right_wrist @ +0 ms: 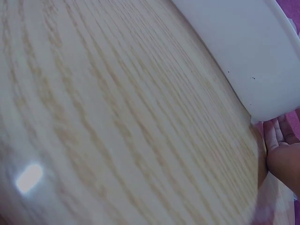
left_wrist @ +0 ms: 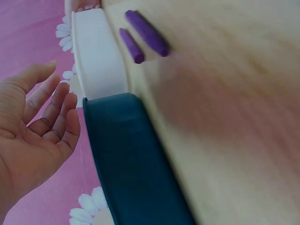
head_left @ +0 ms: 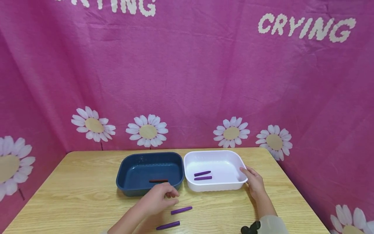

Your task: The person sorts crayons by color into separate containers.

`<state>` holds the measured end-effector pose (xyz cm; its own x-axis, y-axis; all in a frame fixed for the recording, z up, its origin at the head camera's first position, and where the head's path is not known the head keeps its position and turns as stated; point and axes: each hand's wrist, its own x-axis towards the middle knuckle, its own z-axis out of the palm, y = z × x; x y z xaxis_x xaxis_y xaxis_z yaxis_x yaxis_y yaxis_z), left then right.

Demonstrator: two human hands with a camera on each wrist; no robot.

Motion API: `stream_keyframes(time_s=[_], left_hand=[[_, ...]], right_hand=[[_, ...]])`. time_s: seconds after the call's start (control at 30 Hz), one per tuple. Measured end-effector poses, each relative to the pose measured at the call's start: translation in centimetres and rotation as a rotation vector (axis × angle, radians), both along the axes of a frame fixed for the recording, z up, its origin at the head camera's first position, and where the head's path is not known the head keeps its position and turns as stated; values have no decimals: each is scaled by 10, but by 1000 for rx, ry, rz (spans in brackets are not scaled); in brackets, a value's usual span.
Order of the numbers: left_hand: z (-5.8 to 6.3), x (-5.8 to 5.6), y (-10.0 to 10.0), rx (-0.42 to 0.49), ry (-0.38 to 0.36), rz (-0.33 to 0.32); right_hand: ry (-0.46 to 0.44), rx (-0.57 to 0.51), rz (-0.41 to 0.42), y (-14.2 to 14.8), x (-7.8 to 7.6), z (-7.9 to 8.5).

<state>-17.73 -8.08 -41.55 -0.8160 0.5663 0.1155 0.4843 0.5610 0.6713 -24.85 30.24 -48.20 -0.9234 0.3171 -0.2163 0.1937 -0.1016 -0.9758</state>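
Observation:
My left hand hovers in front of the dark blue basin, its fingers loosely bent around nothing. On the table beside it lie two purple crayons, a farther one and a nearer one. A brown crayon rests inside the blue basin. In the white basin are two more purple crayons, one behind the other. My right hand grips the white basin's right end, thumb over the rim. The left wrist view shows the left palm bare.
Both basins stand side by side on a wooden table. A pink cloth with daisies and white lettering hangs behind the table and along its sides. A black object sits at the right sleeve.

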Motion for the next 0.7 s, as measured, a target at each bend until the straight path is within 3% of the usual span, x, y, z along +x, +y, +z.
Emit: stream_keyframes(time_s=[0.2, 0.4, 0.7], left_hand=[[-12, 11, -13, 20, -82, -27], [-26, 22, -29, 18, -217, -52], [-39, 27, -38, -5, -360, -53]], right_hand=[[8, -2, -2, 0, 1, 0], [4, 2, 2, -2, 0, 0], [-5, 6, -1, -1, 1, 0]])
